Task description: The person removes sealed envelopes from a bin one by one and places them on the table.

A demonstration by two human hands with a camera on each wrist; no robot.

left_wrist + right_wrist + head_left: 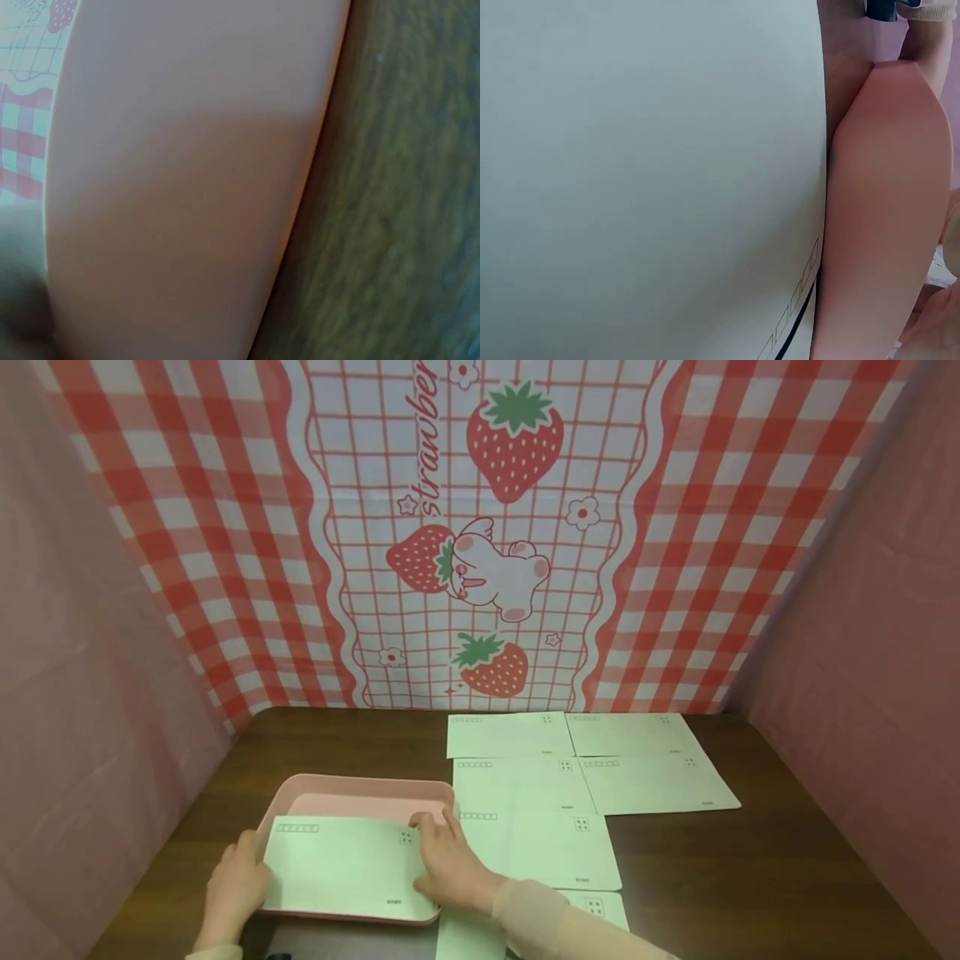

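Observation:
A white envelope, printed with small boxes, lies over the pink tray in the head view, covering its front part. My left hand holds the envelope's left edge beside the tray's left rim. At the opposite edge, my right hand pinches the envelope, fingertips by its upper right corner and thumb lower down. The tray's outer wall fills much of the left wrist view. Another envelope lies close beside the tray in the right wrist view.
Several similar envelopes are laid in two columns on the brown wooden table, right of the tray. The right forearm passes over the nearest one. A red checked strawberry cloth hangs behind the table, with pink drapes at both sides.

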